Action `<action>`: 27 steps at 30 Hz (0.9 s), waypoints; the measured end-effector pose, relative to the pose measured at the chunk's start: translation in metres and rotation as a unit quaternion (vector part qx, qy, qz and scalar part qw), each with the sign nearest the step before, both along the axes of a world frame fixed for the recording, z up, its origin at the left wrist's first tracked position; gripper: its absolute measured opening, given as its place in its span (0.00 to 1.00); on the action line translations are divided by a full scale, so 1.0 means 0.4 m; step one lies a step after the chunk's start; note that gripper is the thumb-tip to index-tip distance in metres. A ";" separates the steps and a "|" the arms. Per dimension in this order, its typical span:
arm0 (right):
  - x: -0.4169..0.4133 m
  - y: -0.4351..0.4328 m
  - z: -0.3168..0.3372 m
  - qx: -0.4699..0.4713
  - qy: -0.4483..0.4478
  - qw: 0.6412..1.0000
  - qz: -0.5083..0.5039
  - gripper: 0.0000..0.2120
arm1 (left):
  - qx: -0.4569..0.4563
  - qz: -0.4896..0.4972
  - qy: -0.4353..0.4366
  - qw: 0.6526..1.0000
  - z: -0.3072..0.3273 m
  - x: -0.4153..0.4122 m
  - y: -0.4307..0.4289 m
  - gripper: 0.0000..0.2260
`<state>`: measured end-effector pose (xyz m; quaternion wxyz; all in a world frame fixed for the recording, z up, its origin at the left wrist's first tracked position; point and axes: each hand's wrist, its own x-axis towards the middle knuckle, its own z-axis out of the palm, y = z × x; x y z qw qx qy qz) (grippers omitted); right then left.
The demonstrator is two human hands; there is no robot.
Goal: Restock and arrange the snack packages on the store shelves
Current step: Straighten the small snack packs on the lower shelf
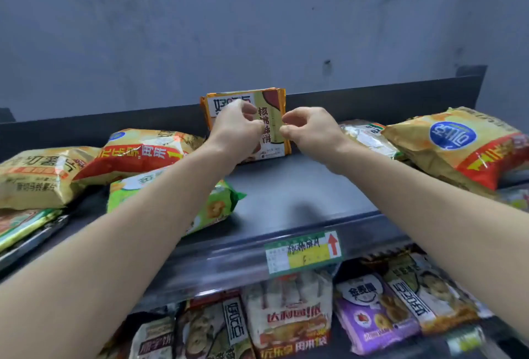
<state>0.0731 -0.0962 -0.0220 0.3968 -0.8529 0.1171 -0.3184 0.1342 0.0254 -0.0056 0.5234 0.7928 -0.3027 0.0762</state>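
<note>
Both hands are up at the top shelf, close together, and both have their fingers curled. The left hand (237, 122) is in front of the face of a standing snack pack (270, 127), and the picture does not show if it is holding the pack or only touching it. The right hand (307, 127) has its thumb and first finger close together right at the pack's right edge, and it is not clear if they pinch the edge. The pack is orange and green with big dark letters. It stands up straight at the back of the dark shelf (289, 187), leaning on the low back rail (378, 98). Under the left arm lies a green pack (213, 207), flat on the shelf. Further left lie two puffy yellow and red chip bags (134, 149), one partly on top of the other. On the right lies a shiny see-through pack (363, 137), and a big yellow and red bag (458, 144) rests partly on it. A green and yellow price tag (303, 252) with a red arrow sits on the front edge of the shelf. Below it, more snack packs stand in a row, one purple pack (369, 318) among them. A grey wall (257, 15) is behind the shelf.
</note>
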 end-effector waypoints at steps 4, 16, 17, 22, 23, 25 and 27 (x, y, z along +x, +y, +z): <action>-0.134 0.023 -0.025 -0.039 -0.006 0.999 0.025 0.11 | 0.001 -0.099 -0.008 0.995 -0.037 -0.109 -0.002 0.10; -0.497 -0.051 -0.151 -0.071 0.086 0.993 0.030 0.07 | 0.054 -0.182 0.007 0.982 -0.180 -0.408 -0.034 0.07; -0.523 -0.070 -0.167 -0.067 0.098 0.992 0.032 0.08 | 0.072 -0.188 0.012 0.979 -0.194 -0.435 -0.050 0.07; -0.635 -0.182 -0.275 -0.070 0.163 0.984 0.029 0.09 | 0.135 -0.186 0.066 0.971 -0.277 -0.547 -0.138 0.09; -0.654 -0.204 -0.297 -0.071 0.176 0.981 0.028 0.09 | 0.150 -0.179 0.072 0.970 -0.296 -0.564 -0.153 0.09; -0.687 -0.248 -0.337 -0.074 0.199 0.977 0.023 0.10 | 0.174 -0.165 0.096 0.966 -0.338 -0.591 -0.179 0.10; -0.714 -0.295 -0.375 -0.071 0.224 0.972 0.013 0.11 | 0.192 -0.148 0.138 0.960 -0.377 -0.614 -0.205 0.10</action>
